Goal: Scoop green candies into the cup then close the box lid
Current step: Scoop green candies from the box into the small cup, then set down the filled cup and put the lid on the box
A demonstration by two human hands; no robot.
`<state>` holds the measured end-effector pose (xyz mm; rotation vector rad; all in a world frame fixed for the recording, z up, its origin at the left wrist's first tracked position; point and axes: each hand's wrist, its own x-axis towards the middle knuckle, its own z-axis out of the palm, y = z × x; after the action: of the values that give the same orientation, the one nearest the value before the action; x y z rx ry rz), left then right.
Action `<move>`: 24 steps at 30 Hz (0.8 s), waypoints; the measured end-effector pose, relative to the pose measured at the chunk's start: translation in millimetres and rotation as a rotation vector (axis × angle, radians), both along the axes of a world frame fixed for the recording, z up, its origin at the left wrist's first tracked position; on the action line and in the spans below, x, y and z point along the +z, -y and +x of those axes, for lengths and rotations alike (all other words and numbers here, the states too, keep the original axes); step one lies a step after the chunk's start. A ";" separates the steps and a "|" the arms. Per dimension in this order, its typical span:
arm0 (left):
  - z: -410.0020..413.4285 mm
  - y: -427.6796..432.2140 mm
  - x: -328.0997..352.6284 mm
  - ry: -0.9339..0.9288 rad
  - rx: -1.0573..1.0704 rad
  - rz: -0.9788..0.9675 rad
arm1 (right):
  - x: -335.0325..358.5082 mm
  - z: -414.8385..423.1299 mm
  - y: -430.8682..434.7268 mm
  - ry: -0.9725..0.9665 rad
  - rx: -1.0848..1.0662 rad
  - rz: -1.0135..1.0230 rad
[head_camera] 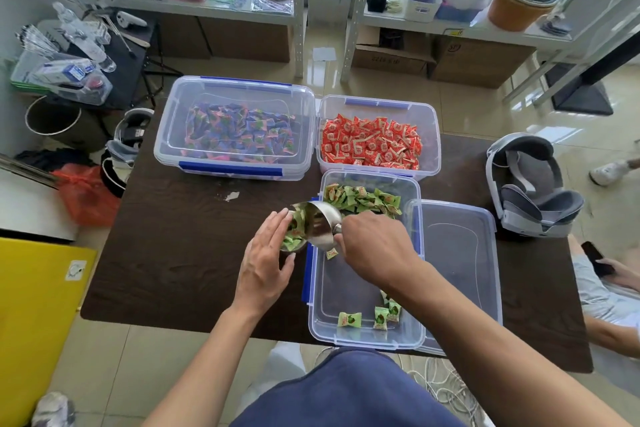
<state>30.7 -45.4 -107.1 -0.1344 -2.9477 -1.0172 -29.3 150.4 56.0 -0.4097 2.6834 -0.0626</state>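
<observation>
Scooping underway: right hand (372,246) fist-gripped on metal scoop (317,224), tipping green candies (363,199) into cup (292,243) just left of green box (367,333). Left hand (266,263) spread, cupped around cup, shielding rim. Cup looks nearly full. Left to do: withdraw scoop, close lid (460,253), lying beside box on right. Purple-candy box (235,128), red-candy box (377,135) behind on surface (180,253); headset (533,187) at right, clear of lid path.

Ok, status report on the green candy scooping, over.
Right hand grips metal scoop, tipping green candies into cup. Left hand steadies cup. Clear box open, lid beside it. Nothing blocking.
</observation>
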 end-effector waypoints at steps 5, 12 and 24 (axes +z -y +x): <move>7.1 3.5 -2.7 -0.021 -0.027 -0.019 | 12.4 -1.5 -1.3 -0.001 0.057 0.013; 5.4 1.5 -2.1 -0.003 -0.079 -0.053 | 13.5 7.8 -39.4 0.059 -0.049 -0.028; 2.1 -4.0 -10.2 0.007 -0.269 -0.453 | -39.8 51.9 -117.2 0.230 -0.370 -0.135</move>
<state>32.9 -41.4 -117.3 -0.5452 -3.1701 -0.3397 22.6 267.6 16.2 0.0579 2.4986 -0.3776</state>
